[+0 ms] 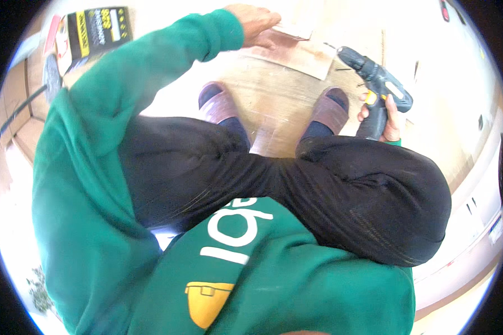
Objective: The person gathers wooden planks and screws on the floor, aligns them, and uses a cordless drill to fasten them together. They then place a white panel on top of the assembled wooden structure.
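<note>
My right hand (394,120) is wrapped round the handle of a black cordless drill (377,84) with a yellow trigger. The drill is held beside my right knee, its thin bit pointing up and left toward the boards. With its arm in a green sleeve, my left hand (256,25) grips the left end of a light wooden board (299,22), thumb on the near side and fingers over the far side. That board rests across another flat wooden board (313,62) on the floor. Part of the left grip is washed out by glare.
Several dark screws (343,69) lie near the drill. A black and yellow box (103,30) stands at the far left, with a hammer-like tool (51,78) nearby. My slippered feet (218,103) are on the dusty floor (271,114), between my bent knees.
</note>
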A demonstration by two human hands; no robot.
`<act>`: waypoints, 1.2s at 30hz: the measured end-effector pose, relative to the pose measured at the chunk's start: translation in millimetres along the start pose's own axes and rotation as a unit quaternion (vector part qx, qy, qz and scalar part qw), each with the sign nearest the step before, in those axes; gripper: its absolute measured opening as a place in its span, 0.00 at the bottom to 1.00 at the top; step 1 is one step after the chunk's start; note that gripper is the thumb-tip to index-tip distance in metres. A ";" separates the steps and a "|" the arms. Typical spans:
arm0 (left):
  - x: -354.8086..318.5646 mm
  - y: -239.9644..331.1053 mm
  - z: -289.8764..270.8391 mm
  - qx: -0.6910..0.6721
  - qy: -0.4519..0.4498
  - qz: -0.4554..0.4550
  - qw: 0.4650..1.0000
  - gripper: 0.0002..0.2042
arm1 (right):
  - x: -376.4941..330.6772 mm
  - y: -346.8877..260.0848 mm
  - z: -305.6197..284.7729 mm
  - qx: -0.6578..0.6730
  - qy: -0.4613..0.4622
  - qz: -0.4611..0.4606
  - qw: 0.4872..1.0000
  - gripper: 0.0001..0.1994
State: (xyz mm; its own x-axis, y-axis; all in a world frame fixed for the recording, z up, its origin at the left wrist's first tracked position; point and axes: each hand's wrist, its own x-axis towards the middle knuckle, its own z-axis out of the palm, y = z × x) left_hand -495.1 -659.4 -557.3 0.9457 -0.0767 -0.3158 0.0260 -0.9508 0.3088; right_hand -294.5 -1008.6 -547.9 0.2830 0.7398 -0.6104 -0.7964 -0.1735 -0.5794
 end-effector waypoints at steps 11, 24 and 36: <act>30.8 24.8 -6.1 0.028 0.021 -0.060 0.998 0.24 | 6.8 14.4 -5.2 0.071 -0.025 -0.022 0.997 0.34; 45.3 42.0 -22.1 0.001 0.062 -0.021 0.998 0.19 | 16.3 17.2 -19.0 0.099 -0.026 0.032 0.994 0.28; 48.1 46.8 -27.1 -0.024 0.037 -0.016 0.999 0.19 | 18.7 22.6 -18.9 0.119 -0.015 0.040 0.992 0.29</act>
State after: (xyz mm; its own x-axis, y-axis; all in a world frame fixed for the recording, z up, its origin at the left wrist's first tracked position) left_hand -439.7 -699.5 -533.7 0.9655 -0.0220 -0.2595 0.0709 -0.9365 0.3433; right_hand -297.1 -1010.9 -582.6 0.1999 0.7500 -0.6306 -0.9206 -0.0766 -0.3829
